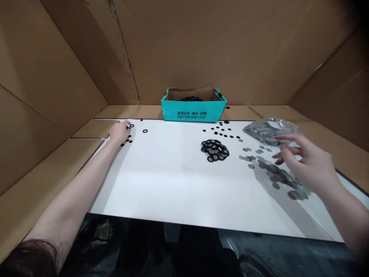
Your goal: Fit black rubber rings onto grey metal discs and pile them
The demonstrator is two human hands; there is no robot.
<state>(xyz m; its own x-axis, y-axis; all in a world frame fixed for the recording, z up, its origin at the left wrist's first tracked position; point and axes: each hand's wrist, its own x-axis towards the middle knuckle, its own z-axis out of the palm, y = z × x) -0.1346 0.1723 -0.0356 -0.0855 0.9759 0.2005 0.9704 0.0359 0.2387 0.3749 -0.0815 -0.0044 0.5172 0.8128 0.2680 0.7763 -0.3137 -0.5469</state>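
Single blk ring sits at far L of desk, right at tips of L hand. Hand narrow, fingers bunched; can't tell if it's touching or pinching the ring. 2nd blk ring lies just to its R, apart from it. Few small blk discs lie just below the hand, near the far L edge.

R hand wide, fingers spread, holding nothing, hovering over scattered gray discs. Some overlap in loose clumps; material too small to tell. Fingertips close to clear plastic bag of similar gray discs, far R end of desk.

Mid-desk, betw. the hands: heap of blk rings, overlapping, gray showing through some centres. Beyond it, more small blk discs dotted toward far edge.

Past that edge, teal cardboard box w/ "CAN'T STOP WON'T STOP" on its front, blk pieces inside. Desk is a white board; brown cardboard sheets line the back and sides.
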